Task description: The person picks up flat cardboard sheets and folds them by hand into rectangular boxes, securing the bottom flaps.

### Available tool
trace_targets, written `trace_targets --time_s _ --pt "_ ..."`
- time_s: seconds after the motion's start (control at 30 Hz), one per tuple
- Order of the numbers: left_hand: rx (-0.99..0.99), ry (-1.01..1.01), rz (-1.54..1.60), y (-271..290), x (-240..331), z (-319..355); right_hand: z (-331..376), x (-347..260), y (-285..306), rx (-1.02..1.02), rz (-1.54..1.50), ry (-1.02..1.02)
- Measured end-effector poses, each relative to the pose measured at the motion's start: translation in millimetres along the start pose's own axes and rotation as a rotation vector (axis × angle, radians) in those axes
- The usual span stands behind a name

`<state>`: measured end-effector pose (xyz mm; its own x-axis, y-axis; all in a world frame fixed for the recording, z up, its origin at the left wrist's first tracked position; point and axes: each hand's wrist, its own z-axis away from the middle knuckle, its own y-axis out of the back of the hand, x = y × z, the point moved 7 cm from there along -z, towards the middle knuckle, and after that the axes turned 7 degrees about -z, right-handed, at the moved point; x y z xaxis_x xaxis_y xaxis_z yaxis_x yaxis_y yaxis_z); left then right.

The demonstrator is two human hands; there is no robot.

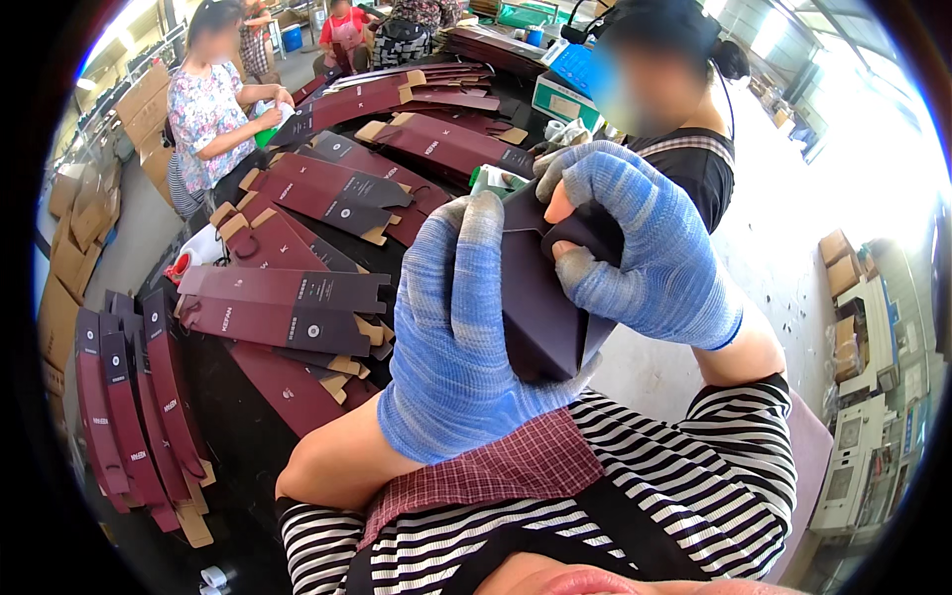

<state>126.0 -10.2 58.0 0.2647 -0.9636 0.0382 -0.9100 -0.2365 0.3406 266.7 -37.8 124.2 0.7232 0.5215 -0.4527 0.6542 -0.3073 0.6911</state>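
Head view: at your far left, brown cardboard (74, 263) leans beyond the black table (243, 476). On the table's left side lies a row of flat maroon boxes (124, 412); a co-worker (210, 129) stands behind, hands on something small. Next comes an overlapping pile of flat boxes (268, 302), its near right part hidden by your left hand and forearm. A second co-worker (684, 178) stands close beyond your right hand, with a cabinet (853, 446) at the far right.

Your gloved left hand (456, 327) points upward, fingers pressed together along the left side of the dark box (540, 317), which sits tilted between your hands above the table's near edge. Your right hand (645, 248) arches over its top, thumb and forefinger pinching a flap, though exactly which one is hard to tell.
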Motion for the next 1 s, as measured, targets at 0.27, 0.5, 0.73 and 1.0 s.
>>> trace_targets --time_s 0.27,0.5,0.73,1.0 --pt "-0.064 0.071 0.08 -1.5 0.0 -1.2 -0.8 -1.8 1.2 -0.037 0.086 -0.029" --pt "-0.091 0.036 0.07 -3.7 2.8 3.6 -2.2 1.0 4.4 -0.025 0.003 0.048" --pt "-0.041 0.017 -0.05 0.0 3.5 2.6 1.5 21.8 8.6 -0.061 -0.261 -0.013" --pt "-0.118 0.054 0.023 -0.4 3.0 3.3 1.7 38.2 -1.0 -0.14 -0.317 -0.151"
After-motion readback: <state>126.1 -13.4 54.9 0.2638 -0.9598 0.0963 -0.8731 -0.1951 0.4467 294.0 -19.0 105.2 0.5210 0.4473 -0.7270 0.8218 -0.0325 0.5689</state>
